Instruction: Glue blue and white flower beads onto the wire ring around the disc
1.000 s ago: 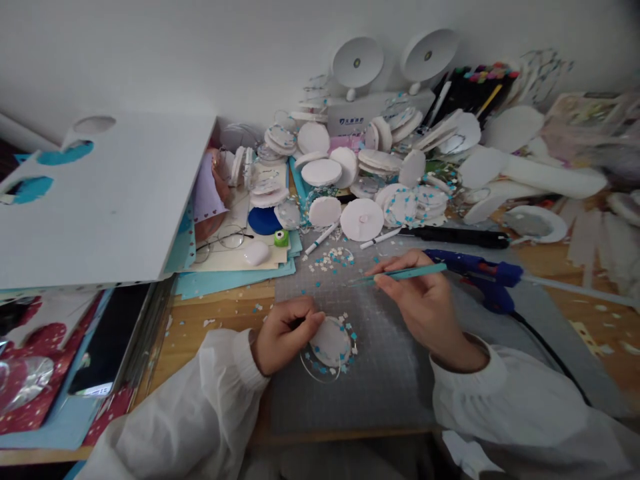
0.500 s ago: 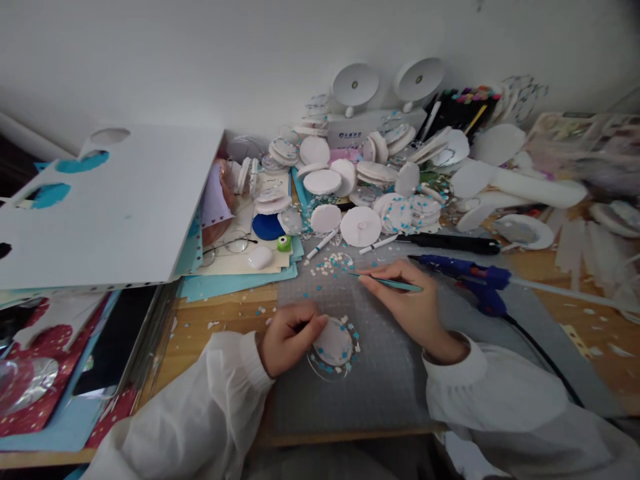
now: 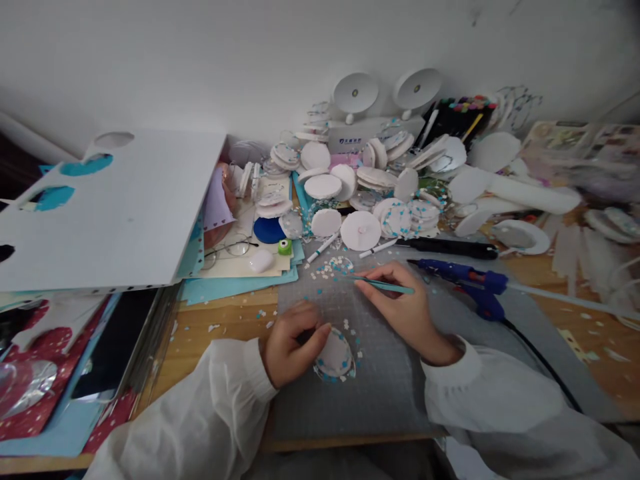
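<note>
My left hand (image 3: 295,343) pinches the upper left edge of a round white disc (image 3: 334,353), ringed with small blue and white pieces, above the grey cutting mat (image 3: 360,400). Between the fingers of my right hand (image 3: 403,303) are teal tweezers (image 3: 385,286), their tips pointing left at the scattered small blue and white pieces (image 3: 333,268). Whether the tips hold a piece is too small to tell.
A blue glue gun (image 3: 460,275) with a black cord lies at the right. Many white discs (image 3: 360,230) are piled behind the mat. Large white board (image 3: 125,207) and papers stand at left; glasses (image 3: 237,249) and a green punch (image 3: 285,247) lie near them.
My left hand has tilted the decorated disc, and its clear outer ring looks narrower. The tweezers in my right hand have shifted slightly left. The camera view has moved a little.
</note>
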Action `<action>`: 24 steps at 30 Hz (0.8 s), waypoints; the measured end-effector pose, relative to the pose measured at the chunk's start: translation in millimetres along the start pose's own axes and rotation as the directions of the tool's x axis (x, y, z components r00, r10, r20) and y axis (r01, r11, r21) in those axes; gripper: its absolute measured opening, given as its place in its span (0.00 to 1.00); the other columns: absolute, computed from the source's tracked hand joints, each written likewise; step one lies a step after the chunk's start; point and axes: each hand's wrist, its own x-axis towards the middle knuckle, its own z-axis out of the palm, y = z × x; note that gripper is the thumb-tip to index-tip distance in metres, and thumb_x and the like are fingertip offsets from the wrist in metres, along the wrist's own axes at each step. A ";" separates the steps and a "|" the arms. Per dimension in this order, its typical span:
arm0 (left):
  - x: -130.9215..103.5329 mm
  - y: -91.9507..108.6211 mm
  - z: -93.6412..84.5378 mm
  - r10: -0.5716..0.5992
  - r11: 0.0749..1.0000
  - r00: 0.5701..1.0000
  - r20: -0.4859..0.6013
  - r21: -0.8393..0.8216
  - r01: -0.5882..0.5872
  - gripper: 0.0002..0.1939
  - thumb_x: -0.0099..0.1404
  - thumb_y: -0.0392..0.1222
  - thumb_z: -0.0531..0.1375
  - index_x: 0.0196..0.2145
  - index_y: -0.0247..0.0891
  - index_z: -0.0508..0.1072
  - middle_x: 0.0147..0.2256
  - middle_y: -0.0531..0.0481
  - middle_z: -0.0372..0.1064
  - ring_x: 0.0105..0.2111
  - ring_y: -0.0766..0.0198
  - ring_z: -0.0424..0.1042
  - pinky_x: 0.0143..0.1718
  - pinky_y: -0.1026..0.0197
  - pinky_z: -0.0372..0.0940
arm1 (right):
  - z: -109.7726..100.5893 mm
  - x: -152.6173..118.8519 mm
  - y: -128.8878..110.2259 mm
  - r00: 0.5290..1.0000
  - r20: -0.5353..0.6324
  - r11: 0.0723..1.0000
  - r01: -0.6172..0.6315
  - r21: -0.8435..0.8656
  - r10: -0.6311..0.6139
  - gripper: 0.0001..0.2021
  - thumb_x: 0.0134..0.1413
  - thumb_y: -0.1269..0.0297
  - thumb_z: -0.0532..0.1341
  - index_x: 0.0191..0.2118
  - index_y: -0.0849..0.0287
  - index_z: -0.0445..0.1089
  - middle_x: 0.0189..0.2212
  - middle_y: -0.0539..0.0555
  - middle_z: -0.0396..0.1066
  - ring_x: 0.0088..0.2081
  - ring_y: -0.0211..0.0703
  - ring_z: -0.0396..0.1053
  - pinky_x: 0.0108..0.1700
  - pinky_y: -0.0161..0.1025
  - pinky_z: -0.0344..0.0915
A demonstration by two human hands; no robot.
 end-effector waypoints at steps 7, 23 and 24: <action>-1.1 -1.9 -0.6 -0.064 0.997 0.997 -0.039 -0.042 0.063 0.08 0.66 0.38 0.52 0.29 0.35 0.65 0.28 0.49 0.61 0.30 0.64 0.61 0.33 0.61 0.56 | 0.7 0.3 -0.2 1.000 0.027 0.995 -0.011 0.096 0.008 0.06 0.50 0.66 0.64 0.31 0.55 0.65 0.33 0.52 0.71 0.37 0.41 0.71 0.39 0.38 0.69; -1.6 -3.1 -2.3 -0.109 0.993 0.990 -0.093 -0.065 0.103 0.10 0.67 0.39 0.51 0.30 0.34 0.68 0.27 0.49 0.62 0.29 0.64 0.62 0.31 0.61 0.56 | 7.4 2.3 7.3 0.997 -0.064 0.998 0.042 0.039 -0.039 0.09 0.46 0.66 0.66 0.28 0.55 0.63 0.29 0.52 0.74 0.37 0.45 0.75 0.39 0.42 0.71; -1.8 -3.5 -2.4 -0.101 0.993 0.991 -0.090 -0.073 0.095 0.10 0.67 0.39 0.51 0.30 0.34 0.68 0.27 0.49 0.62 0.29 0.64 0.62 0.31 0.61 0.56 | 7.6 2.0 7.5 0.996 -0.064 0.998 0.063 0.030 -0.061 0.09 0.46 0.67 0.66 0.27 0.55 0.63 0.29 0.51 0.74 0.37 0.45 0.75 0.39 0.42 0.71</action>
